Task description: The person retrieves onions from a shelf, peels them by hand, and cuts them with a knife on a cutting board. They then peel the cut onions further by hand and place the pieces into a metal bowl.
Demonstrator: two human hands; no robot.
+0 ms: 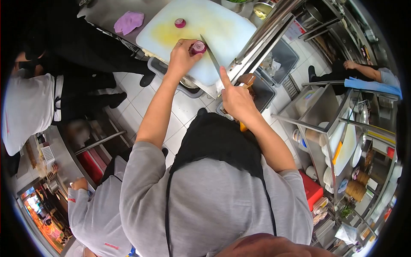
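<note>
On a white cutting board [227,25] with yellow stains, my left hand [183,55] holds a cut red onion [198,47], its pale ringed face turned up. A knife [211,52] is in my right hand [236,97], with the index finger stretched along the blade's spine. The blade's tip lies just right of the onion, pointing away from me. Farther up the board sits a small purple onion piece [180,23], touched by neither hand. The knife's handle is mostly hidden inside my right hand.
A pink cloth [129,22] lies left of the board. Grey bins [280,60] stand below the counter on the right, beside a metal shelf rack [317,120]. Co-workers stand at the left [32,107] and lower left [102,210]; another person's arm [364,70] shows at the far right.
</note>
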